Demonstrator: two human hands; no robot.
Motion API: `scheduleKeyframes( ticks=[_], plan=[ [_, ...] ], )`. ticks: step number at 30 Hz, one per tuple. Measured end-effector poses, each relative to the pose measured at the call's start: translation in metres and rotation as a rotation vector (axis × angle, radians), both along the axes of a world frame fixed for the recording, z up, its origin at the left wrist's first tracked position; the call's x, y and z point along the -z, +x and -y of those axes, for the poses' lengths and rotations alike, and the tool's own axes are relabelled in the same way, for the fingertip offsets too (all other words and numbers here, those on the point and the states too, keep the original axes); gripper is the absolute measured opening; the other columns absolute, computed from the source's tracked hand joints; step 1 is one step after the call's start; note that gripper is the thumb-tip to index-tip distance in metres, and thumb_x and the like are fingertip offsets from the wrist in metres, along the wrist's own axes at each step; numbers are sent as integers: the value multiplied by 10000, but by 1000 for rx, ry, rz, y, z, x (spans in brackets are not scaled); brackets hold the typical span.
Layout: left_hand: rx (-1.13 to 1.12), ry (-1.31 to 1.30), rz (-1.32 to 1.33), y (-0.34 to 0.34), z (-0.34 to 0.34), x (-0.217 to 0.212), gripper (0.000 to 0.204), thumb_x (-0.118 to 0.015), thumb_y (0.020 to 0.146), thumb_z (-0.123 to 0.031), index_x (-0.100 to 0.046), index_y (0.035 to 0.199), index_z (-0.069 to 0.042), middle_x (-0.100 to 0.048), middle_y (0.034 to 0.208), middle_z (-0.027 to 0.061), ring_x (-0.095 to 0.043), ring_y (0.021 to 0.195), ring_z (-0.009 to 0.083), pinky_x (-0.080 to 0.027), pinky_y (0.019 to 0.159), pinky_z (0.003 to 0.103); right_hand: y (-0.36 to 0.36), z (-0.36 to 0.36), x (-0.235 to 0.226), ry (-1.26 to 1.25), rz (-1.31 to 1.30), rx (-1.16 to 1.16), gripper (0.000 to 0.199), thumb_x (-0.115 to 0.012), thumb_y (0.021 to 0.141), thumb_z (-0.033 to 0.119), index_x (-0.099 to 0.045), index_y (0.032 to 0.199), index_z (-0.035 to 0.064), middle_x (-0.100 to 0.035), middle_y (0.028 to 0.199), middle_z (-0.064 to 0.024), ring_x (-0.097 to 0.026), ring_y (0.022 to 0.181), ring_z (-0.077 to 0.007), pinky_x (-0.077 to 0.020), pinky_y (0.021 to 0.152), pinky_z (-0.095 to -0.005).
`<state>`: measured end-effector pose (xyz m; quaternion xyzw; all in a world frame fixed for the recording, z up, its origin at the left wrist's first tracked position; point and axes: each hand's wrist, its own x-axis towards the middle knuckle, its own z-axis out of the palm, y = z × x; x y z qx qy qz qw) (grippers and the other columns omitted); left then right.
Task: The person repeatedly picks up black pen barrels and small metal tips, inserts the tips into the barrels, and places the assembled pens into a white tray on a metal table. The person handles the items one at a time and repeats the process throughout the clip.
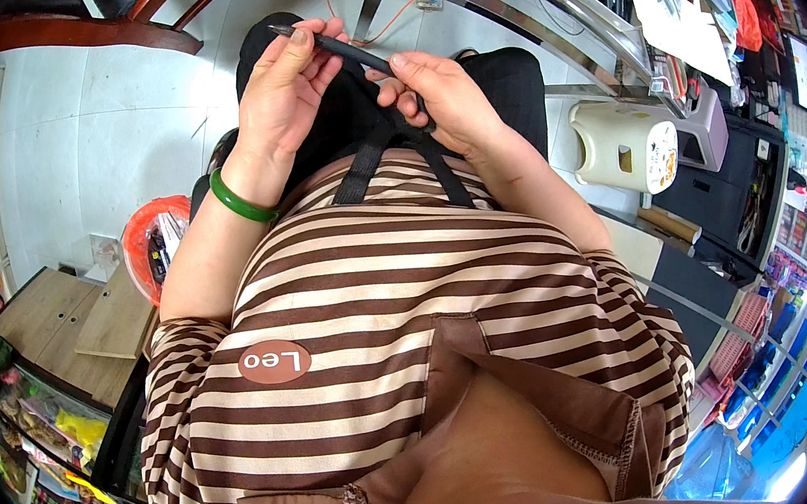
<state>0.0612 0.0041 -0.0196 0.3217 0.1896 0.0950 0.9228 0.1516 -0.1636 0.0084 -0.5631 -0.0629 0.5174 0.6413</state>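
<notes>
- Pinching the pen (pixel 357 54) at both ends, the left hand (pixel 293 72) has its thumb near the tapered tip, and the right hand (pixel 441 91) lays its thumb over the other end.
- From where I sit, the pen is in the air above the lap (pixel 518 97), with only the hands carrying it.
- Under the right fingers I make out a dark piece (pixel 424 113); whether it belongs to the pen or is separate, I can't tell.
- I'd let the right hand anchor and leave the left fingertips light, so any turn or pull stays in line with the barrel.
- I'd avoid bending it between the two pinches; something this slim may flex or slip.
- Below the hands hang black straps (pixel 363 171); I'd stay clear of them.
- As I see it, the pen is black, straight and slender, slanting with its narrow tip toward the upper left; finer markings are too small for me.
</notes>
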Motion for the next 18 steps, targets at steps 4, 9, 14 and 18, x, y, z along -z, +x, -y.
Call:
scheduleKeyframes(
  ticks=[4,9,14,18],
  plan=[
    [0,-2,-4,0,1,1,245,-527,874,-265,-540,1046,-90,-556,1133,77,-518,1063,176,-423,891,290,-3,-4,4,-41,218,145,166,-546,862,180,-587,941,40,-602,739,-22,-440,568,-38,-359,496,-153],
    [-35,-16,-28,0,4,2,258,-541,863,-274,-540,1043,-89,-565,1120,74,-528,1044,172,-429,884,288,-9,-7,-5,-81,450,178,150,-571,846,150,-584,940,34,-614,751,-33,-483,594,-50,-394,522,-164],
    [-54,-41,-38,0,4,2,258,-547,861,-271,-539,1040,-86,-570,1111,77,-529,1044,175,-431,883,290,-15,-9,-2,-41,583,214,171,-559,858,171,-573,946,24,-615,749,-39,-479,573,-44,-382,493,-163],
    [-24,-13,28,-1,-1,2,272,-529,874,-259,-536,1063,-63,-559,1124,105,-533,1034,180,-430,881,299,-6,-6,-6,-71,257,78,210,-519,881,208,-567,914,6,-582,696,-33,-466,540,-46,-369,457,-163]
  ],
)
